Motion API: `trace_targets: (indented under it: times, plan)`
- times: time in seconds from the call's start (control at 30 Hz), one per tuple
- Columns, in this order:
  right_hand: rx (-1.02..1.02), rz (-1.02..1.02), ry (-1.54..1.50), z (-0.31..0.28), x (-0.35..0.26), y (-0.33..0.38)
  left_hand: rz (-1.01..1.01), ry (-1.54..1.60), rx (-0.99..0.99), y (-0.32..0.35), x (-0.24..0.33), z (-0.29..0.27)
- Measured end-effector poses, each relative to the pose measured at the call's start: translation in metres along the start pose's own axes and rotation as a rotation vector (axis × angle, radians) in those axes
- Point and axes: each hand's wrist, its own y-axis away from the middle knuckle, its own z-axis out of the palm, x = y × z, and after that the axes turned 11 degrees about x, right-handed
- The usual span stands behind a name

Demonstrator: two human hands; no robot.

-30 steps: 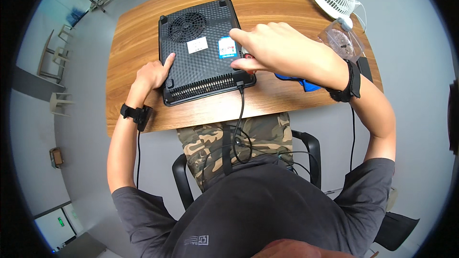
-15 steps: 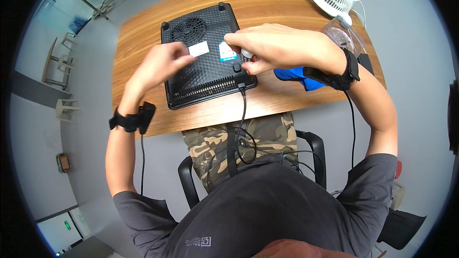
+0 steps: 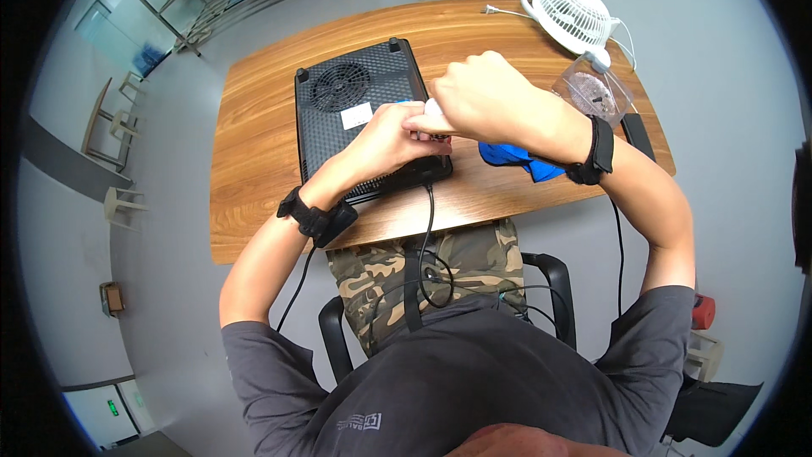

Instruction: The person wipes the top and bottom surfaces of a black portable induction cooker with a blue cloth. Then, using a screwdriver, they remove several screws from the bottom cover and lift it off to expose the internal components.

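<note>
A black induction cooktop [image 3: 326,131] lies upside down on the table, its round fan grille, rubber feet and a white label facing up. Over its right side my right hand [image 3: 486,101] is closed around a small white object [image 3: 434,110]; its kind cannot be made out. My left hand [image 3: 385,137] reaches in just below, fingers curled next to the right hand's thumb. What the left fingers grip, if anything, is hidden. From the cooktop's near edge a black cord [image 3: 432,211] runs down toward my lap.
A blue cloth [image 3: 516,156] lies right of the cooktop on the wooden table [image 3: 262,118]. Farther right stand a clear box [image 3: 592,93] with small parts, a dark flat object [image 3: 637,135] and a white fan [image 3: 573,15].
My left hand has moved right from above the cooktop's middle to meet my right hand. The right hand has turned over, knuckles up, still on the white object. The view has shifted slightly.
</note>
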Motion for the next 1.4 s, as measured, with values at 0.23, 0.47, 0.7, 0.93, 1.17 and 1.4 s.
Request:
trace_targets:
  times: [0.23,0.47,0.7,0.93,1.17,1.4]
  plan:
    - [0.015,-0.030,-0.122,0.009,-0.003,0.006,-0.096,-0.165,0.031,-0.001,0.002,0.007]
    - [0.061,-0.093,-0.274,0.007,0.005,0.016,-0.008,-0.165,-0.037,-0.008,0.005,-0.003]
    - [-0.096,0.030,0.018,0.001,-0.002,0.001,-0.048,-0.127,0.003,-0.006,0.003,0.002]
    - [-0.093,0.001,-0.255,-0.003,0.003,0.010,-0.080,-0.183,-0.005,-0.008,0.005,0.007]
    - [-0.064,0.005,-0.195,-0.001,0.003,0.008,-0.056,-0.173,-0.029,-0.011,0.000,0.006]
    - [0.043,-0.056,-0.059,0.006,-0.004,0.008,-0.037,-0.151,0.005,-0.009,0.005,0.014]
